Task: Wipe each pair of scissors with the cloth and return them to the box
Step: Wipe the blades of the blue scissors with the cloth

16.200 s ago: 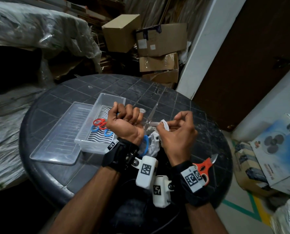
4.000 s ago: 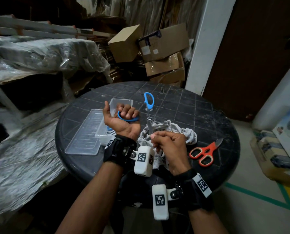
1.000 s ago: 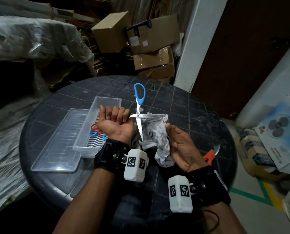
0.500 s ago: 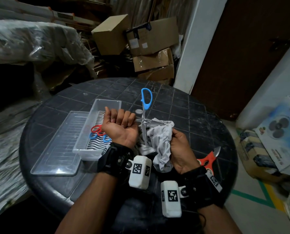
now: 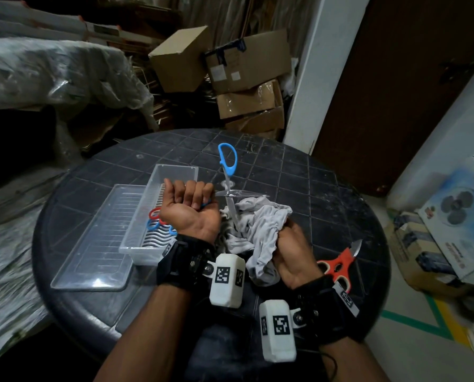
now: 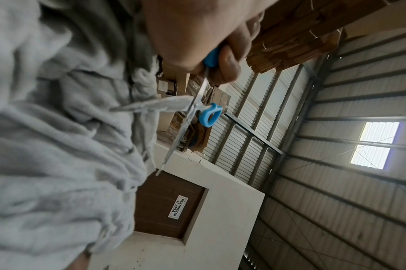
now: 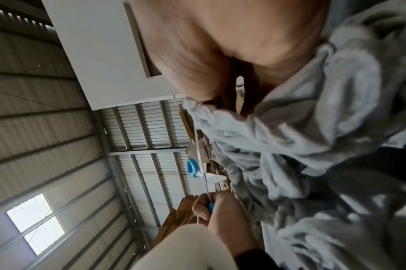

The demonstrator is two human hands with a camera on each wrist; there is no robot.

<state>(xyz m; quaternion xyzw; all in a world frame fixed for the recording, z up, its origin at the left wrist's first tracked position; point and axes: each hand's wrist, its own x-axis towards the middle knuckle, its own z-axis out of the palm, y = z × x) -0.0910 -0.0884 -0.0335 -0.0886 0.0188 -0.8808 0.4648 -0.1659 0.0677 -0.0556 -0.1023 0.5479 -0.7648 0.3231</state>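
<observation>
My left hand (image 5: 191,205), palm up, grips one blue handle of the blue scissors (image 5: 228,172), whose blades stand spread wide. The free handle loop points away from me; one blade runs down into the grey cloth (image 5: 260,224). My right hand (image 5: 291,244) clutches that bunched cloth beside the blade. In the left wrist view the blue scissors (image 6: 197,107) cross in front of the cloth (image 6: 58,146). In the right wrist view the cloth (image 7: 313,146) fills the right side. The clear box (image 5: 175,172) holds red and blue scissors (image 5: 158,219). Orange scissors (image 5: 337,264) lie on the table by my right wrist.
The clear lid (image 5: 97,241) lies left of the box on the round dark table (image 5: 299,172). Cardboard boxes (image 5: 244,73) are stacked behind the table. A fan carton (image 5: 456,213) sits on the floor to the right. Plastic-wrapped bundles (image 5: 51,73) lie at left.
My right hand has closed round the cloth and bunched it against the lower blade. The scissors stay spread in my left hand, shifted slightly right.
</observation>
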